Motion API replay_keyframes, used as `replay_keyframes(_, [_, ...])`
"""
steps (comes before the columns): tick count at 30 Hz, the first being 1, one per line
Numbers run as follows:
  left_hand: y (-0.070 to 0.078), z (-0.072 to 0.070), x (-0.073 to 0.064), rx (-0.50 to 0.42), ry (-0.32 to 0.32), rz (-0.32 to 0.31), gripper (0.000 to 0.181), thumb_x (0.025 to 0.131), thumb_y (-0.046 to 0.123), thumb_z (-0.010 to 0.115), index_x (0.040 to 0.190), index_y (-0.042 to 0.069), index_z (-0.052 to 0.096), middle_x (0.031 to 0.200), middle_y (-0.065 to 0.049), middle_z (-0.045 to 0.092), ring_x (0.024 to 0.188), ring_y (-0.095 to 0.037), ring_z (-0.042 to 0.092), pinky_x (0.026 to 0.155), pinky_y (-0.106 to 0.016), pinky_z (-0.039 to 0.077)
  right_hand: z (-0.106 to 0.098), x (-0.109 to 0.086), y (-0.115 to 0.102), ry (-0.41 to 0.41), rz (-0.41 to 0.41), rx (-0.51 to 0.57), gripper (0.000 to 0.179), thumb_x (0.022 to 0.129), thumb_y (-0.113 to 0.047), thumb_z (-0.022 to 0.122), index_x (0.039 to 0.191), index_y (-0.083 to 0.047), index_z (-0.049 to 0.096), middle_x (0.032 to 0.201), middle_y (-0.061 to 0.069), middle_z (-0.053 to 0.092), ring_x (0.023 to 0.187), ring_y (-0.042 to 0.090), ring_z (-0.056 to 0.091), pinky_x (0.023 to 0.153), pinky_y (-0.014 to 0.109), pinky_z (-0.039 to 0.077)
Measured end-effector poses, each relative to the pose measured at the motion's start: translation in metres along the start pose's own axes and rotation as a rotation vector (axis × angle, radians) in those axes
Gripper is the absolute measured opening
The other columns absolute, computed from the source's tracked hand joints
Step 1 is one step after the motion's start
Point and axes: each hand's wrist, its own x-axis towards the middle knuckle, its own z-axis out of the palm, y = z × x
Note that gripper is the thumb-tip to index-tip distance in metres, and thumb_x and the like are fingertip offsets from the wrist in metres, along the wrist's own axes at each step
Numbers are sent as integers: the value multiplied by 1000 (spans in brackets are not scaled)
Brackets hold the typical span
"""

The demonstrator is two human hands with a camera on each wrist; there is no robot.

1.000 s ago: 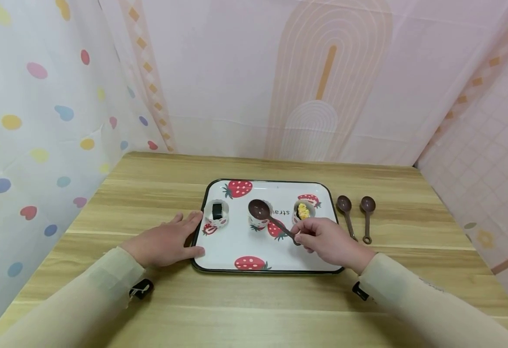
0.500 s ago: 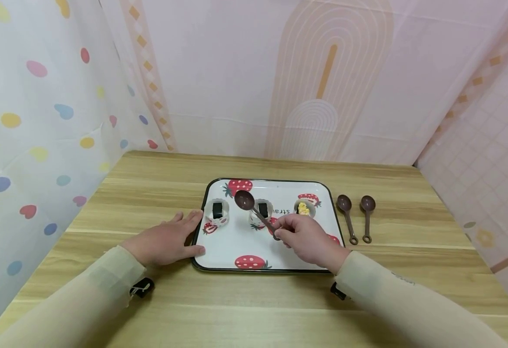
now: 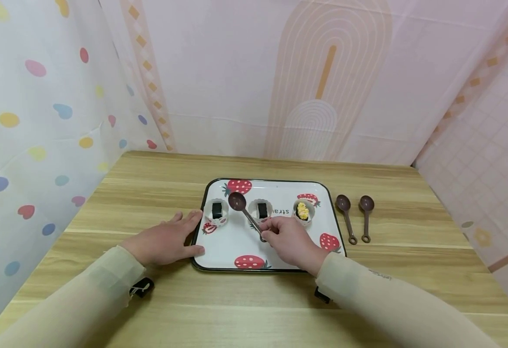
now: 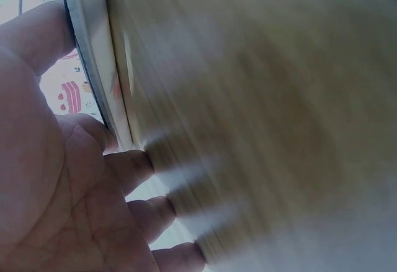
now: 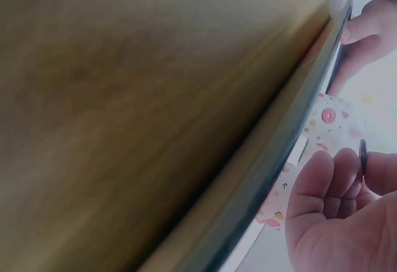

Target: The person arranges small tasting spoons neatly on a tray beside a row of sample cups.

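Note:
My right hand point(image 3: 290, 244) pinches the handle end of a dark brown measuring spoon point(image 3: 237, 201) between thumb and fingers. The spoon's round bowl hangs over the tray, between the left and middle cups. At the tray's left side, my left hand point(image 3: 166, 240) rests with fingers spread on the edge and its thumb over the rim. On the white strawberry-print tray point(image 3: 223, 253) stand three small paper cups. The left cup point(image 3: 223, 222) and middle cup point(image 3: 269, 208) each hold a rice piece with a black seaweed-like wrap. Yellow bits point(image 3: 303, 211) top the piece in the right cup.
Two more brown measuring spoons, one by the tray point(image 3: 347, 222) and another farther right point(image 3: 366, 217), lie on the wooden table point(image 3: 254, 314). Patterned curtains point(image 3: 219, 82) hang behind and on both sides. The tray has a raised black rim.
My right hand has carried the spoon leftward, from over the middle cup to the gap beside the left cup. The middle and right cups are uncovered now. My left hand has stayed put.

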Motion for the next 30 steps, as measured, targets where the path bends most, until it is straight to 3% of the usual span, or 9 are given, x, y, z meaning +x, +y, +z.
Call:
replay_keyframes(11, [-3,1,0,2,10,10,107,96,74,56,169,7,16,175,-18,21,157,-57,17,124,-70,26,11,5,-3,-11,31,-83,10,101,-9,67,101,-9,78,123,5,74,71,14,50,56,23,39])
replay_keyframes(15, [-3,1,-1,-1,10,9,107,96,74,56,170,7,16,175,-18,21,158,-56,17,124,-70,26,14,7,-1,-16,53,-109,10,101,-10,69,99,-10,79,134,6,70,96,17,60,58,24,42])
replay_keyframes(18, [-3,1,0,-1,6,5,108,96,75,56,170,8,16,175,-18,21,158,-56,17,124,-69,27,15,9,-1,-26,65,-137,11,101,-11,69,99,-10,79,139,6,69,115,20,59,58,24,43])
replay_keyframes(24, [-2,0,0,3,2,0,108,95,76,56,170,9,16,175,-17,20,158,-55,17,123,-70,28,16,11,-3,-42,76,-185,10,100,-12,70,99,-10,80,141,7,68,96,18,61,55,24,44])
replay_keyframes(26, [-1,0,0,2,3,1,108,95,75,57,170,9,16,175,-17,20,158,-55,17,123,-70,28,17,11,-3,-47,76,-197,9,99,-12,71,98,-11,80,141,8,68,94,19,61,57,26,46])
replay_keyframes(30, [0,-1,-1,-2,2,2,107,96,74,57,170,8,16,175,-17,20,158,-56,17,123,-70,28,20,12,-5,-49,48,-242,8,96,-14,75,91,-14,81,132,7,72,116,22,64,77,34,56])
